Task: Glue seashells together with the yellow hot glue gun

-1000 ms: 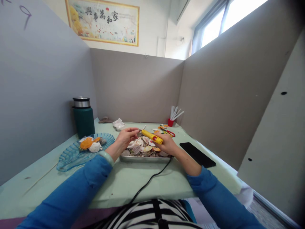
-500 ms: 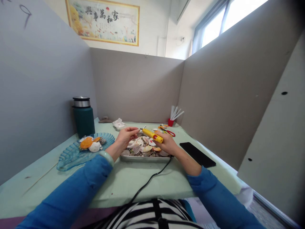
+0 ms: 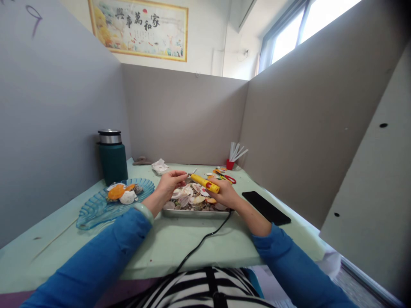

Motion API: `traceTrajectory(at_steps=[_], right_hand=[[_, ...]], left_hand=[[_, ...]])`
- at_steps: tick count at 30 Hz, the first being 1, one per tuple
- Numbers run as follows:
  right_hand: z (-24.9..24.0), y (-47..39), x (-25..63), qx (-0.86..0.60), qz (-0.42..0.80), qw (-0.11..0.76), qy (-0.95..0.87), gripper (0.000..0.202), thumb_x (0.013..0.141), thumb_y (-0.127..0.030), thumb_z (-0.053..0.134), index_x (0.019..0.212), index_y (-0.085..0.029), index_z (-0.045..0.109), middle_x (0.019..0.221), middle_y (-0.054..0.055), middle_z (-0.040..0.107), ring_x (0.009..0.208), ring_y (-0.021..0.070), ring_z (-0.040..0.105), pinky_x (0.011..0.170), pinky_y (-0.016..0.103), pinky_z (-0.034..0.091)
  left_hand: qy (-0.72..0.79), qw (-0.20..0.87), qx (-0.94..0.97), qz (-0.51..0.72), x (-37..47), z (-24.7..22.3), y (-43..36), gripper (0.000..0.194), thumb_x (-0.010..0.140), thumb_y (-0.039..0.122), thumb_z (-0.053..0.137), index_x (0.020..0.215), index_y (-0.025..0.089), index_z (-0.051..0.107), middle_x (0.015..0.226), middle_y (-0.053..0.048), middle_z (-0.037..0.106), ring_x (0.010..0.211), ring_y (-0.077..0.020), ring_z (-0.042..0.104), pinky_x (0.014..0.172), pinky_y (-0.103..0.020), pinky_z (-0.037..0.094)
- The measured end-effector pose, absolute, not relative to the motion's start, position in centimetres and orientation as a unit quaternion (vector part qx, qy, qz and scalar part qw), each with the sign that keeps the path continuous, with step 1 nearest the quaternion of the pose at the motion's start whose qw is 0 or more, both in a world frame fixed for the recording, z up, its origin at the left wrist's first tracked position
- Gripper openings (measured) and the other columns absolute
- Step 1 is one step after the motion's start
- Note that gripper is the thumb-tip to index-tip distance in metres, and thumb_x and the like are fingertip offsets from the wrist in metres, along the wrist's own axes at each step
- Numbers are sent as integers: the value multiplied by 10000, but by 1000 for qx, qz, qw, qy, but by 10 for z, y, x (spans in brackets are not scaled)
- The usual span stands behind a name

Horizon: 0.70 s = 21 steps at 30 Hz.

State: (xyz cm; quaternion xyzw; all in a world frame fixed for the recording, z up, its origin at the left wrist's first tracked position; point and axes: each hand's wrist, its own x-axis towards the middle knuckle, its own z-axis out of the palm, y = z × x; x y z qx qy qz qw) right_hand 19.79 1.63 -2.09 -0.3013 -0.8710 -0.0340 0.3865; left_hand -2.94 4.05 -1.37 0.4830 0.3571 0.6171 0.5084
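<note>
My right hand (image 3: 224, 192) is wrapped round a yellow glue gun (image 3: 204, 183), whose nozzle points left and away from me. A black cord (image 3: 205, 237) runs from it toward my lap. At the nozzle tip, my left hand (image 3: 171, 184) pinches something too small to make out between thumb and fingers. Both hands are held over a metal tray (image 3: 192, 214) heaped with seashells (image 3: 194, 199). On the left, a blue shell-shaped glass dish (image 3: 96, 214) bears orange and white shells (image 3: 120, 193).
A green thermos (image 3: 113, 162) stands at the left partition. Crumpled tissue (image 3: 159, 166) lies at the back. Glue sticks fill a red cup (image 3: 230, 164) near scissors (image 3: 229, 179). A black phone (image 3: 266, 207) lies right, a thin stick (image 3: 54, 240) left. Grey partitions (image 3: 186, 115) enclose the table.
The glue gun has tilted very slightly in my right hand. Both hands stay in nearly the same place, and nothing else has visibly moved.
</note>
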Motion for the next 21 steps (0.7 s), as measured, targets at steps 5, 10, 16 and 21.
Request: traceTrajectory(at_steps=[5,10,16,21], right_hand=[[-21,16,198,-299,-33,388,-871,142,841,-305,526,889,-185,584,760,30,608,655,139,525,617,227,370],[-21,17,198,-311,-33,398,-862,139,831,-298,538,892,-184,588,759,32,608,663,146,528,629,234,380],[-23,19,198,-298,-31,387,-872,142,835,-281,533,925,-183,582,801,36,620,688,146,543,636,230,379],[-22,17,198,-298,-35,381,-875,136,834,-294,537,905,-188,582,775,26,614,668,137,535,629,225,373]], left_hand=[[360,511,478,617,-29,-12,38,332,489,214,817,744,103,635,617,-9,623,469,-73,542,567,-242,481],[360,509,483,615,-28,-12,38,339,492,220,821,751,106,634,617,-4,621,473,-75,545,581,-252,485],[356,512,483,615,-28,-12,38,330,491,221,817,738,105,631,608,-5,618,471,-76,543,558,-240,473],[356,512,484,614,-29,-13,39,329,500,224,812,750,102,636,621,-11,625,468,-75,545,564,-245,482]])
